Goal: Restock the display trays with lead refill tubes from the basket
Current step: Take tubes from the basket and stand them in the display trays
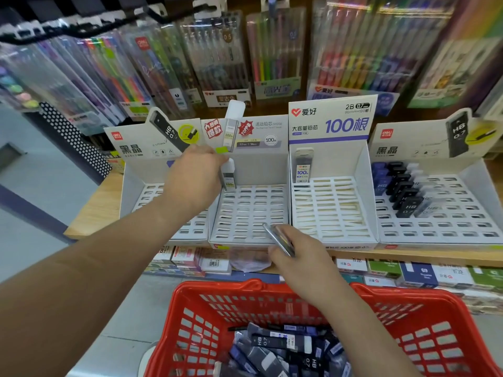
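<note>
Currently: red basket (pixel 408 303) holds loose HB 0.7 tubes (pixel 283 346). Left hand (pixel 194 180) pinches a "100" tube (pixel 228 175) upright at the back-left slot of the grey tray (pixel 253 213), left of the "2B 0.7 100根" tray (pixel 330 210). Right hand (pixel 302 265), left of that tray's front corner, grips spare tubes (pixel 277 239). 100根 tray holds one tube; deli tray (pixel 435 213) to its right holds HB 0.7 rows.

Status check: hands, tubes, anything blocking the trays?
Left hand holds a white-capped tube upright at the second tray, back-left corner. Right hand grips spare tubes over its front edge. Nothing blocking the slots.
</note>
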Action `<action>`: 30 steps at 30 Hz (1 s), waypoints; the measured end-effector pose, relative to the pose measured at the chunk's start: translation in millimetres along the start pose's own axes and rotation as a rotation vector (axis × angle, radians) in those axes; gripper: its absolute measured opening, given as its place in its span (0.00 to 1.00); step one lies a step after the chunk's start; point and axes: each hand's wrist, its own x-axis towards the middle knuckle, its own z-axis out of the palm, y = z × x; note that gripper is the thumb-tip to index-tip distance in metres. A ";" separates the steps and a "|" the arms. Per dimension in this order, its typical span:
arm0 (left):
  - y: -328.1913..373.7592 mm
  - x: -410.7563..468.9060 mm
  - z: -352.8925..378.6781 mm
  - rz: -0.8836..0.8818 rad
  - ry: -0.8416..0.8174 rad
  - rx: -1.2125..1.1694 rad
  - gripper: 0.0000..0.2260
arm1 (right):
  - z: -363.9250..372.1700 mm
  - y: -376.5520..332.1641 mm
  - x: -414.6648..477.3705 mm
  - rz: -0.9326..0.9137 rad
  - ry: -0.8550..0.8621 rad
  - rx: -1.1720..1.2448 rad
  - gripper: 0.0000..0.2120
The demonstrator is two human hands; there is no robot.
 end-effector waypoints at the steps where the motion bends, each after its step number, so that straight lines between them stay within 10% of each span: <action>1: 1.5 -2.8 -4.8 -0.007 -0.026 0.025 0.18 | -1.6 -1.4 0.6 0.044 0.001 0.101 0.05; 6: 25.1 -16.0 -30.3 -0.138 -0.186 -0.396 0.12 | -13.1 -16.2 -3.7 0.249 -0.070 0.950 0.12; 11: 62.1 -37.5 -51.1 -0.343 -0.534 -1.212 0.09 | -24.6 -28.5 -12.4 0.246 -0.171 1.102 0.12; 20: 54.4 -43.2 -41.9 -0.508 -0.459 -1.276 0.09 | -38.6 -17.0 -10.5 0.210 -0.110 1.252 0.22; 25: 64.5 -53.9 -38.3 -0.629 -0.753 -1.423 0.11 | -38.7 -25.7 -9.6 0.104 0.075 1.026 0.14; 30: 73.2 -59.9 -35.0 -0.381 -0.692 -1.102 0.09 | -36.6 -26.0 -5.4 0.136 0.213 0.730 0.11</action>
